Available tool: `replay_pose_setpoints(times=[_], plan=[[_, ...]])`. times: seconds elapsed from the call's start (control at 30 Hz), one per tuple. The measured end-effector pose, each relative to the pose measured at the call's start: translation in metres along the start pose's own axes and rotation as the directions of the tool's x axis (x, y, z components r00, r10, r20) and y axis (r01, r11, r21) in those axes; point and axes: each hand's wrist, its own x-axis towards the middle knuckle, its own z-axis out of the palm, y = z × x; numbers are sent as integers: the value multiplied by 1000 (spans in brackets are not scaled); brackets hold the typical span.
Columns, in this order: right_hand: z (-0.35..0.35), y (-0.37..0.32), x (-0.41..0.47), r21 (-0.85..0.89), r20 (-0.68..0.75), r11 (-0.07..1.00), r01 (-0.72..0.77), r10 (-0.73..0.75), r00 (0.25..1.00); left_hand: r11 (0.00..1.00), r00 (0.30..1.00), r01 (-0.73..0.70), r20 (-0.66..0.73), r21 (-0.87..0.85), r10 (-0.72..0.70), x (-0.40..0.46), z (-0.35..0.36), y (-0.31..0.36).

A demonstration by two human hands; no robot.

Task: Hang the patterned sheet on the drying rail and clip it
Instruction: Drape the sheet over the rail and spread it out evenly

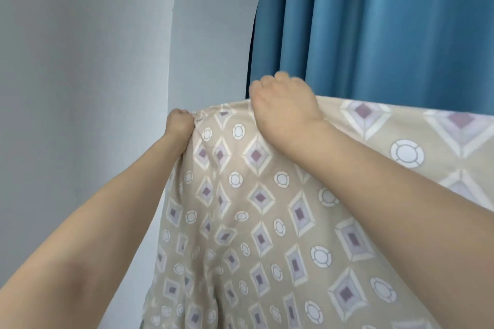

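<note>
Gripping one patterned sheet [262,208] along its top edge; two hands: left hand [179,123], right hand [283,100].

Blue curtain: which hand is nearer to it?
Right. The right hand grips the patterned sheet's top edge directly in front of the blue curtain; the left hand pinches the sheet's end further left, before the grey wall.

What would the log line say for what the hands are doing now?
left hand: pinches sheet's end | right hand: grips top fold | patterned sheet: draped, hanging | rail: hidden | clips: none visible

Beige diamond-and-circle patterned sheet [267,208] hangs draped, apparently over a rail
</note>
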Motion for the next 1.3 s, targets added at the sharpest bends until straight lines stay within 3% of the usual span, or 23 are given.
replay_pose_setpoints(times=[0.1, 0.23, 0.4, 0.7, 0.8, 0.87, 0.97, 1.03, 1.1, 1.23, 1.3], plan=[[15, 0, -9, 78, 91, 997, 10, -17, 996, 993, 986, 112, 122, 28, -115, -3, 6, -31], [26, 13, -18, 7, 57, 1000, -4, 4, 998, 976, 956, 208, 222, -60, -190, -10, 23, -50], [39, 10, -21, 51, 115, 987, -153, 147, 983, 955, 956, 262, 171, -137, -237, -15, 29, -54], [14, 42, -48, -25, 224, 967, -253, 252, 942, 947, 922, 320, 239, -19, -306, -27, 24, -61], [6, 54, -55, -25, 278, 964, -264, 260, 925, 982, 985, 139, 81, 127, -150, -39, 31, -30], [7, 58, -58, -23, 274, 968, -251, 247, 929, 969, 986, -169, 35, 182, 165, -59, 42, 4], [8, 61, -63, 8, 250, 975, -222, 213, 944, 854, 817, -519, 314, 38, 483, -106, 62, 48], [0, 66, -68, 32, 275, 972, -232, 215, 937, 736, 704, -672, 385, 87, 597, -125, 71, 54], [-14, 78, -80, 31, 349, 950, -309, 280, 894, 680, 673, -725, 325, 110, 664, -127, 72, 49], [-45, 119, -110, -3, 549, 879, -477, 400, 734, 682, 681, -726, 231, 91, 695, -124, 66, 35], [-53, 133, -118, 57, 577, 872, -485, 368, 729, 656, 657, -749, 236, 97, 716, -128, 67, 38]])
